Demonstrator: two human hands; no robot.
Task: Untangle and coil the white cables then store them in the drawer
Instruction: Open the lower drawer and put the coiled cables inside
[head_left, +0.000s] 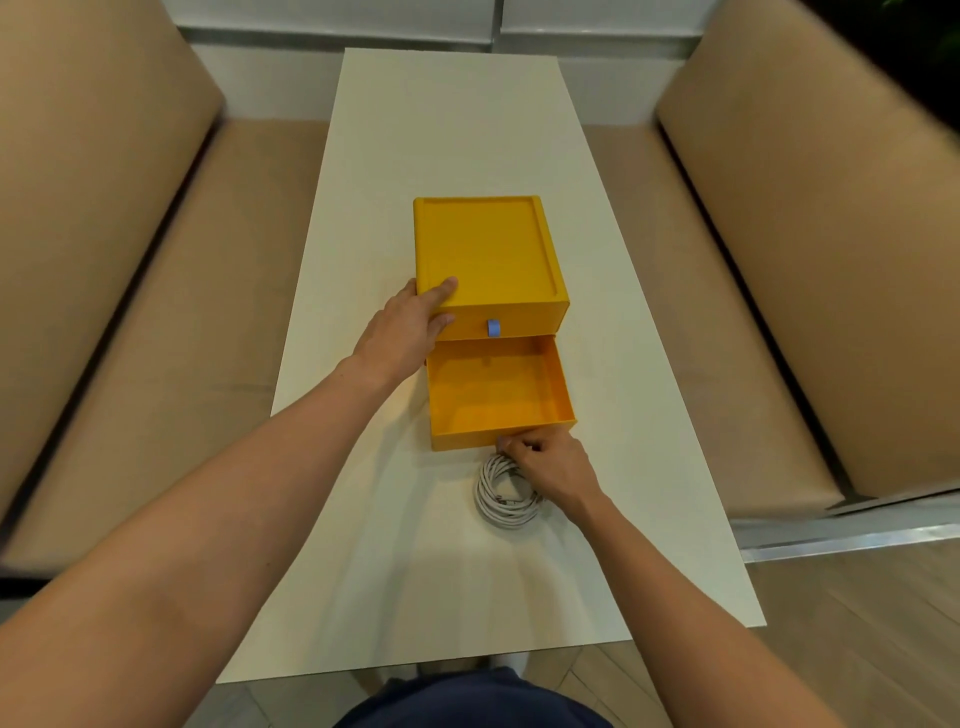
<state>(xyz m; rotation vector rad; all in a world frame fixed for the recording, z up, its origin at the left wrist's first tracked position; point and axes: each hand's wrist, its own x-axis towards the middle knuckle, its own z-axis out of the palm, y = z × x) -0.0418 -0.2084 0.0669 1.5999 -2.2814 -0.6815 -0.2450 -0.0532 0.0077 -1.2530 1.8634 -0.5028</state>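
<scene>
The white cables (506, 491) are lying on the surface (441, 130) close to the person, wound up in a round flat ring. A ring has no long side, so it can go in any way round. The right hand (550, 462) is sitting right on top of the far edge of the ring and touching it. Its fingers are curled tight against the front wall of the drawer (563, 384), as if they are pinching it there, but I cannot see what part they are holding. The drawer is standing wide open just past the ring, and nothing is lying inside it. So the cables need to go up, over that front wall, and a little way forward. I think the right hand is the one to do it, since it is much nearer to the ring. Farther on, the left hand (405, 332) is holding the front left corner of the yellow box (488, 249), with one finger on top and the thumb on the front. A small blue tab (493, 327) is sticking out of the shut top drawer. Brown seats (104, 208) are standing on both sides.
</scene>
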